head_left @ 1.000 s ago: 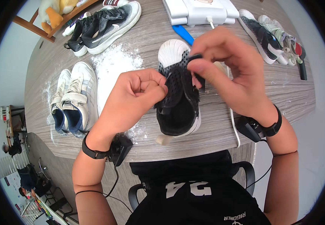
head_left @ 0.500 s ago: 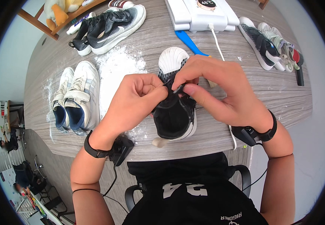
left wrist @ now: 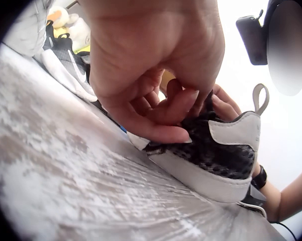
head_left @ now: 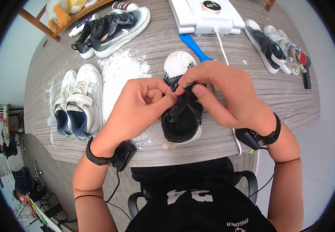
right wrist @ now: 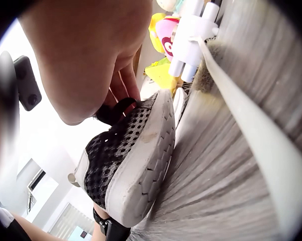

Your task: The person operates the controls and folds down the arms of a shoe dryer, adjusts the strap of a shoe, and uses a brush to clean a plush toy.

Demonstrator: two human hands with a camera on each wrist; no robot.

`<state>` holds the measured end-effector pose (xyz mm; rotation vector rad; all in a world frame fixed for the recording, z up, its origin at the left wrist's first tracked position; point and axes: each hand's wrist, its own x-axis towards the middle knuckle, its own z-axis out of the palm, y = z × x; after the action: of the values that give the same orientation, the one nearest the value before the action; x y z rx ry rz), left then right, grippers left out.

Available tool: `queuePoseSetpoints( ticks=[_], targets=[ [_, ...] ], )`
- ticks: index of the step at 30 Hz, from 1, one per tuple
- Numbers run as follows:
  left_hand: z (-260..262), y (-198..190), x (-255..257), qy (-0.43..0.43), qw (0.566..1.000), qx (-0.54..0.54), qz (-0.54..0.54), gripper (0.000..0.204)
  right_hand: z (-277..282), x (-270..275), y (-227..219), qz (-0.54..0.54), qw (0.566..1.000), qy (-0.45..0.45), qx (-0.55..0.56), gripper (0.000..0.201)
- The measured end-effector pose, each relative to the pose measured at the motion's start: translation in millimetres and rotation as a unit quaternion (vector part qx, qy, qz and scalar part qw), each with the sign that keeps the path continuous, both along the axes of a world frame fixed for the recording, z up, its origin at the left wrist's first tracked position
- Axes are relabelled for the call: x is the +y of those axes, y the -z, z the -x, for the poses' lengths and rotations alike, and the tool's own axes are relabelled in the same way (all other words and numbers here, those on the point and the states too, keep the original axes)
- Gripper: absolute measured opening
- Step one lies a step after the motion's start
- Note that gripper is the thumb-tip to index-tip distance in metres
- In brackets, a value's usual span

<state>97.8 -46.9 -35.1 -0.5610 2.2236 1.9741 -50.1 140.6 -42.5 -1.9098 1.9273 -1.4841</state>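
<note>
A black mesh shoe [head_left: 181,129] with a white toe cap and sole stands on the table, its heel loop towards the person. My right hand [head_left: 229,94] pinches the end of a black strap [head_left: 189,86] between thumb and forefinger, above the shoe's opening. At the upper's left edge, my left hand [head_left: 138,104] pinches black material near the tongue, with its other fingers curled. The left wrist view shows these fingertips right at the mesh side of the shoe [left wrist: 218,158]. In the right wrist view, the strap [right wrist: 116,113] rises from the upper.
White shoes [head_left: 84,104] with hook-and-loop straps stand left on the powder-dusted table [head_left: 123,69]. Grey-black sneakers [head_left: 117,33] lie behind. A white device [head_left: 210,17] with a cord and a blue-handled brush [head_left: 194,45] are beyond the shoe. More shoes [head_left: 266,46] are at far right.
My right hand has moved left, bringing the strap from the shoe's right side across above the tongue. My left hand has stayed at the shoe's left edge.
</note>
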Motion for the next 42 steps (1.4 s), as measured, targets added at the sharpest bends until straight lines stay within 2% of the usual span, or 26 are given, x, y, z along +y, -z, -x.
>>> queuePoseSetpoints(
  ticks=[2, 5, 8, 12, 15, 21, 24, 29, 32, 37, 42],
  targets=[
    [-1, 2, -3, 0.008, 1.0, -0.001, -0.001, 0.014, 2, 0, -1, 0.013, 0.997, -0.017, 0.075, 0.022],
    [-3, 2, -5, 0.026, 0.999, 0.001, 0.025, 0.008, 6, -1, -2, 0.021, 0.991, -0.047, 0.12, 0.028],
    [-1, 2, -5, 0.024, 0.999, 0.023, 0.027, 0.01, 2, 0, -9, 0.005, 0.99, -0.059, 0.125, 0.032],
    [3, -1, -5, 0.029, 0.999, -0.004, -0.015, 0.007, 0, 0, -5, 0.01, 0.991, -0.053, 0.123, 0.033],
    [4, -1, -7, 0.04, 0.998, -0.012, -0.048, 0.006, 2, 0, -7, -0.017, 0.989, -0.048, 0.135, 0.029],
    [4, -7, -9, 0.054, 0.996, -0.036, -0.055, 0.008, 4, -2, -5, 0.02, 0.992, -0.059, 0.11, 0.02],
    [4, -5, -15, 0.068, 0.995, -0.035, -0.071, 0.01, 4, 2, -6, -0.025, 0.995, -0.048, 0.085, 0.019],
    [2, -1, -14, 0.079, 0.993, -0.032, -0.085, 0.013, 5, -3, -2, 0.018, 0.993, -0.052, 0.103, 0.019],
    [1, -1, -10, 0.059, 0.996, -0.03, -0.058, 0.014, 3, -3, -3, 0.012, 0.993, -0.052, 0.103, 0.022],
    [3, 2, -16, 0.061, 0.991, -0.039, -0.111, 0.017, 5, -3, -3, 0.03, 0.992, -0.058, 0.105, 0.024],
    [2, 1, -12, 0.061, 0.993, -0.02, -0.098, 0.016, 3, -3, -3, 0.024, 0.993, -0.056, 0.101, 0.023]
  ],
)
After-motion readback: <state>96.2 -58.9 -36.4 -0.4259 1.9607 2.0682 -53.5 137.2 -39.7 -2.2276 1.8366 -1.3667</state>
